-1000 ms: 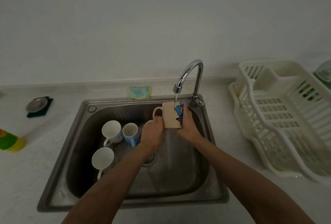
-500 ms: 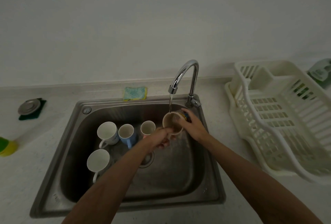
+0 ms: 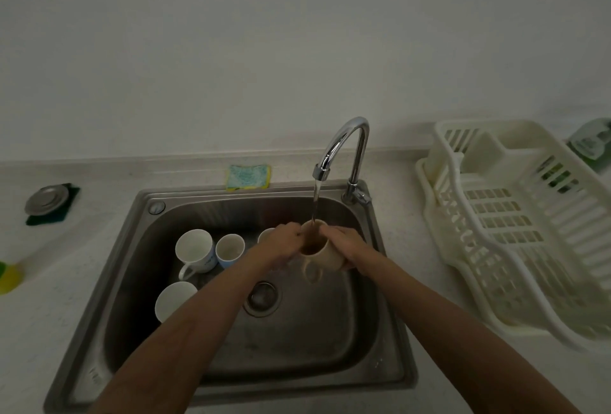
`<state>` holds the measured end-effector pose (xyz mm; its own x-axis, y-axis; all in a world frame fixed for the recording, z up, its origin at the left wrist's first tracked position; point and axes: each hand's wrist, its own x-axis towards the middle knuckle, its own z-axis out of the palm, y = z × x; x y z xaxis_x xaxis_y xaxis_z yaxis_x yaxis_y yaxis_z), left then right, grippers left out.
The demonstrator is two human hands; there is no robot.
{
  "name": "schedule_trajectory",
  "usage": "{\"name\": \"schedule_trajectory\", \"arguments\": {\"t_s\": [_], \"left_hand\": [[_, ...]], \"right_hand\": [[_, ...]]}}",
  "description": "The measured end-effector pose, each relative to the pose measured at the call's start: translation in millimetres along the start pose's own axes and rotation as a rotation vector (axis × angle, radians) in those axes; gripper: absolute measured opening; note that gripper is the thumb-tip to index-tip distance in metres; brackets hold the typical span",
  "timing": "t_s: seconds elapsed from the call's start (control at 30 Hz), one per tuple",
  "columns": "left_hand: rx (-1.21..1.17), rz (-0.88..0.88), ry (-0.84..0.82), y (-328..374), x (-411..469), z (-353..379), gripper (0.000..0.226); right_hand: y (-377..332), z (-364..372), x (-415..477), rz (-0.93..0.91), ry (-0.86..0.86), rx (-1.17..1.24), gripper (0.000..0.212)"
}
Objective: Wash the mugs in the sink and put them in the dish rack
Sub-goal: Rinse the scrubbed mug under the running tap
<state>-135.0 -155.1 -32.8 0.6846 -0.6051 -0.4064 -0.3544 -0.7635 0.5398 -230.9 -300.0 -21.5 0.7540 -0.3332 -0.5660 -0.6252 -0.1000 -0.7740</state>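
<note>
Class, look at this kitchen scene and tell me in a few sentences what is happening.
A person holds a cream mug under the running faucet, with water pouring into it. The right hand wraps its body; the left hand grips its rim. Four other mugs sit in the sink, one partly hidden behind the left hand. The dish rack on the right holds no mugs yet.

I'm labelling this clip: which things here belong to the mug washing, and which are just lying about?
In the job: beige mug under the tap, sink, dish rack, large white mug, blue mug, second white mug, half-hidden mug.
Lying about: sponge, drain plug, yellow bottle, green object behind the rack.
</note>
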Motion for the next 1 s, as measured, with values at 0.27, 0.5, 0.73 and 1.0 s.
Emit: {"name": "schedule_trajectory", "arguments": {"t_s": [0.27, 0.5, 0.73, 1.0], "left_hand": [[-0.035, -0.023, -0.002, 4.0, 8.6, -4.9, 0.021], [-0.038, -0.075, -0.033, 5.4, 9.0, -5.3, 0.014], [-0.008, -0.076, -0.031, 6.6, 8.6, -6.5, 0.024], [-0.019, -0.119, -0.055, 8.5, 8.0, -9.0, 0.032]], "right_hand": [[-8.0, 2.2, -2.2, 0.073, 0.002, 0.019, 0.037], [-10.8, 0.3, -3.9, 0.096, 0.013, 0.002, 0.028], [-10.7, 2.0, -6.0, 0.118, 0.005, 0.022, 0.027], [-7.2, 2.2, -3.6, 0.136, -0.014, 0.08, 0.037]]}}
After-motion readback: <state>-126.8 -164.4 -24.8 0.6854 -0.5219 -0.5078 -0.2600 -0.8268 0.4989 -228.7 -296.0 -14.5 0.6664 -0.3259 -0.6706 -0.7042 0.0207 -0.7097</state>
